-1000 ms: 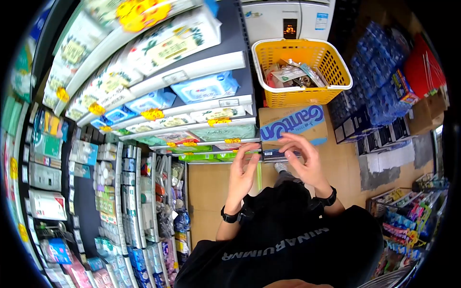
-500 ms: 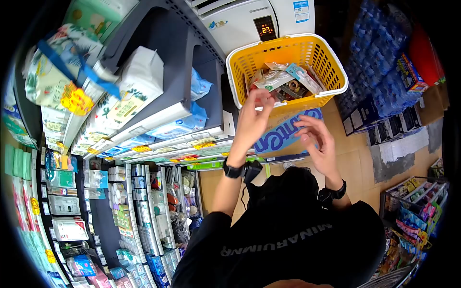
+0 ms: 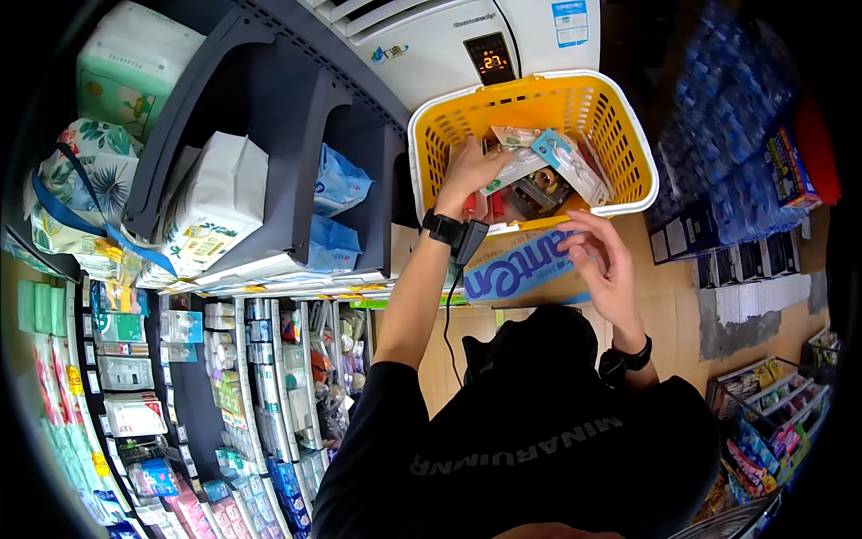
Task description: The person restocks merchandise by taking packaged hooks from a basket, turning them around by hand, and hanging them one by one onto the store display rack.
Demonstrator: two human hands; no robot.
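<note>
My left hand (image 3: pixel 473 173) is inside the yellow basket (image 3: pixel 615 121), over its left part. Its fingers look spread and touch or hover just over a white packet (image 3: pixel 521 169); some fingertips are hidden. To the right of it lie a teal-and-white packet (image 3: pixel 575 171) and a dark package with a brown round item (image 3: pixel 541 187). Something red (image 3: pixel 485 207) shows below my left wrist. My right hand (image 3: pixel 603 262) is near the basket's front rim, fingers curved and apart, holding nothing.
Behind the basket stands a white appliance (image 3: pixel 449 40) with a lit display. Dark shelving (image 3: pixel 296 180) with tissue packs rises at the left. Blue-wrapped bottles (image 3: pixel 727 117) are stacked at the right. A printed carton (image 3: pixel 512 269) is under the basket's front.
My left hand has moved from over the basket's front rim down into it. My right hand stays near the front rim, fingers still curved. The view has shifted slightly.
</note>
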